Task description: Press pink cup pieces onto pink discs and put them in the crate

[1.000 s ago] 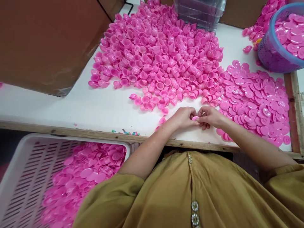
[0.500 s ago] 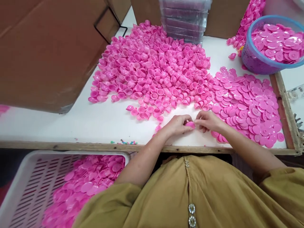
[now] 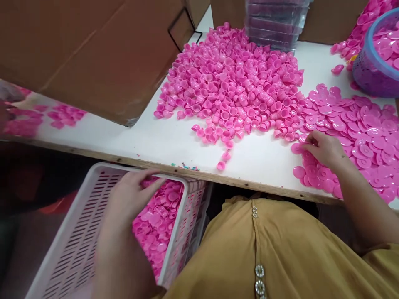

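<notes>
My left hand (image 3: 129, 197) is over the white slotted crate (image 3: 183, 199), thumb and fingers apart, with nothing seen between them; motion blurs it somewhat. Pink plastic pieces (image 3: 158, 232), many of them flat and round, fill the crate below. On the white table, my right hand (image 3: 326, 151) reaches to the left edge of a spread of small pink toy saucers (image 3: 370, 137). Its thumb and forefinger are pinched at the rim of one pink saucer (image 3: 297, 148). A large heap of pink toy cups (image 3: 230, 83) lies farther back, with a few cups (image 3: 221, 165) trailing toward the table's front.
A big cardboard box (image 3: 93, 54) juts over the left of the table. Clear plastic trays (image 3: 274, 25) are stacked behind the cups. A blue basket (image 3: 366, 62) of saucers stands at right. Wooden edging (image 3: 149, 165) runs along the front, near tiny coloured scraps (image 3: 187, 167).
My hands were together at the table's front, the left on a pink piece. The left has swung down left over the crate, now open; the right has moved to the saucers. The view has turned left.
</notes>
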Action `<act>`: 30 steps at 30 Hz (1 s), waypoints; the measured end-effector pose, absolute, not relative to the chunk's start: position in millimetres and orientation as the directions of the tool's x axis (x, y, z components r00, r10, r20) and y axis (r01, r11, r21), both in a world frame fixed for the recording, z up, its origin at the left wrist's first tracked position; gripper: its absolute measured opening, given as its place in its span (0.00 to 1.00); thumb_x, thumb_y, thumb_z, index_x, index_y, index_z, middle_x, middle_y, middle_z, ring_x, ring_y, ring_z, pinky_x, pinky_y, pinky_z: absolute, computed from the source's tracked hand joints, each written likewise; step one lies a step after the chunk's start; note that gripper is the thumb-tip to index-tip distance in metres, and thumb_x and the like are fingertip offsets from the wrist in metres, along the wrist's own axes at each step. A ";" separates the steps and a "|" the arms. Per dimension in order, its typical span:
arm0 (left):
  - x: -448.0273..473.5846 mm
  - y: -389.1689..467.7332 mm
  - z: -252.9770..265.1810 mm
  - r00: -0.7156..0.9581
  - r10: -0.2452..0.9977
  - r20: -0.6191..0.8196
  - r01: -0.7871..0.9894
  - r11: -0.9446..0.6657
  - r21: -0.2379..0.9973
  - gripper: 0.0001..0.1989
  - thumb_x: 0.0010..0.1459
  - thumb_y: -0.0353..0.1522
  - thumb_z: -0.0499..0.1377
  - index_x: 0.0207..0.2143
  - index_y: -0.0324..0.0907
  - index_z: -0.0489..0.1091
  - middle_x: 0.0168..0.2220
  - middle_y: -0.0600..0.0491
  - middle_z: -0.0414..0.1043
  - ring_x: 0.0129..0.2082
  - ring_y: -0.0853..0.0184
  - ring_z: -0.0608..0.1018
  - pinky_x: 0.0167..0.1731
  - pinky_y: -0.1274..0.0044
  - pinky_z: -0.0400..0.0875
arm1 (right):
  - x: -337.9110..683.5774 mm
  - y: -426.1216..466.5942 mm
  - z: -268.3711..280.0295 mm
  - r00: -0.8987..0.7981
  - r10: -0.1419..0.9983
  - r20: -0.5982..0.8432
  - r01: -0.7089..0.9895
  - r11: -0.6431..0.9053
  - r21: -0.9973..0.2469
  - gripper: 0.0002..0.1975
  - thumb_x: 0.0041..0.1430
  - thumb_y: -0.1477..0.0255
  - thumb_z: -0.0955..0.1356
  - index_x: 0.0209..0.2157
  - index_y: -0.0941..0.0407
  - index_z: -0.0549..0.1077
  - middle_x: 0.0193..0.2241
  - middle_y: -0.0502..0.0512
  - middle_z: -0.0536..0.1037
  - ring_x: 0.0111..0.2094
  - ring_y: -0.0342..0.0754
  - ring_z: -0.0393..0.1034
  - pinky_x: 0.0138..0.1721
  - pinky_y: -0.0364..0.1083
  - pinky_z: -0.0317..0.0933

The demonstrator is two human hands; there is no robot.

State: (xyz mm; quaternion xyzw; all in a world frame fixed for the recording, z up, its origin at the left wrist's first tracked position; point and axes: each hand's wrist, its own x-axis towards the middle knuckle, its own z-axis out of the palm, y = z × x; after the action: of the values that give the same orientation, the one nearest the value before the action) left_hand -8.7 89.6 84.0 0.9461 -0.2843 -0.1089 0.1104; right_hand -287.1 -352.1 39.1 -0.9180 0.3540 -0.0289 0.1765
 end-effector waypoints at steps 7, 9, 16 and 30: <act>-62.0 -67.2 48.5 0.389 -0.916 -0.099 -0.883 -0.401 0.244 0.13 0.58 0.31 0.54 0.43 0.44 0.75 0.40 0.45 0.70 0.39 0.58 0.72 0.41 0.69 0.66 | -285.9 -316.5 51.4 0.711 -0.683 -0.167 -0.554 -0.399 -0.731 0.11 0.55 0.65 0.69 0.40 0.53 0.73 0.25 0.51 0.77 0.24 0.46 0.72 0.28 0.45 0.65; -61.8 -86.0 45.1 0.358 -0.917 -0.176 -0.896 -0.391 0.210 0.12 0.58 0.27 0.52 0.36 0.41 0.75 0.36 0.45 0.69 0.34 0.60 0.72 0.35 0.71 0.66 | -286.8 -308.8 47.3 0.722 -0.668 -0.183 -0.501 -0.322 -0.804 0.12 0.54 0.64 0.69 0.40 0.54 0.72 0.25 0.50 0.76 0.23 0.45 0.72 0.26 0.45 0.65; -91.8 -130.4 32.3 0.363 -0.928 -0.089 -0.655 -0.321 0.684 0.05 0.57 0.29 0.57 0.34 0.40 0.73 0.31 0.53 0.72 0.32 0.68 0.75 0.37 0.76 0.68 | -285.1 -302.6 33.8 0.714 -0.639 -0.287 -0.346 0.036 -0.938 0.18 0.47 0.60 0.74 0.33 0.57 0.70 0.24 0.50 0.74 0.21 0.43 0.70 0.23 0.43 0.65; -154.9 -166.7 49.8 -0.158 -0.986 0.056 -0.605 0.142 0.783 0.14 0.59 0.28 0.56 0.46 0.45 0.73 0.42 0.50 0.68 0.38 0.67 0.72 0.40 0.77 0.68 | -270.6 -305.2 14.7 0.545 -0.819 -0.179 -0.209 0.074 -0.975 0.16 0.49 0.59 0.72 0.33 0.54 0.67 0.22 0.46 0.72 0.21 0.41 0.68 0.21 0.40 0.63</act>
State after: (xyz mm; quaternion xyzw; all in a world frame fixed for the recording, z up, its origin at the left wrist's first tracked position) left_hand -154.9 -166.7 49.8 0.5742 -0.6927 -0.3152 0.3017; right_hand -270.6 -305.2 14.7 -0.6328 0.4059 -0.2501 0.6102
